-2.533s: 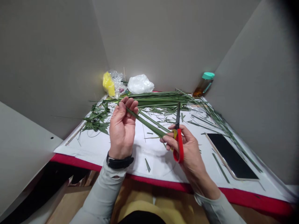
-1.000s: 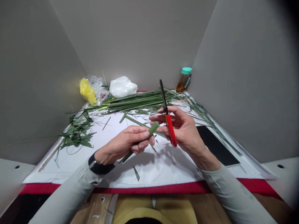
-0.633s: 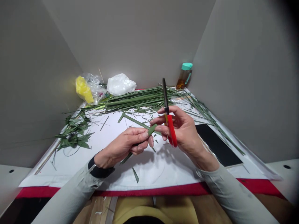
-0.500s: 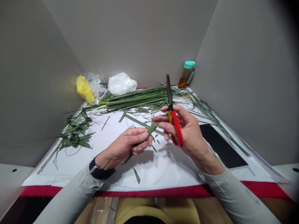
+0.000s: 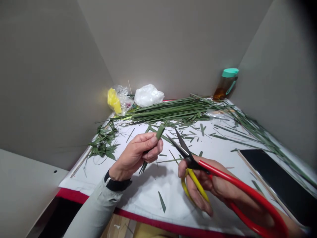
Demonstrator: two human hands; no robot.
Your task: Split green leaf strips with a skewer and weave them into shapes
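Observation:
My left hand (image 5: 138, 153) is closed in a pinch on a short green leaf strip (image 5: 158, 133), whose cut end sticks up past my thumb and whose other end pokes out below my fingers. My right hand (image 5: 210, 190) grips red and yellow scissors (image 5: 198, 165) through the handles. The black blades are apart and point up-left toward the strip's end, a short gap away. Both hands hover over the white sheet (image 5: 148, 195) on the table.
A bundle of long green leaf strips (image 5: 173, 110) lies across the back of the table. Leaf scraps (image 5: 102, 143) pile at the left. Plastic bags (image 5: 133, 97) and a teal-capped bottle (image 5: 226, 82) stand at the back. A dark phone (image 5: 277, 180) lies at right. Grey walls enclose the table.
My right hand has dropped lower and swung the scissors from upright to pointing up-left with the blades opened. My left hand keeps its pinch on the strip. The view shifted right.

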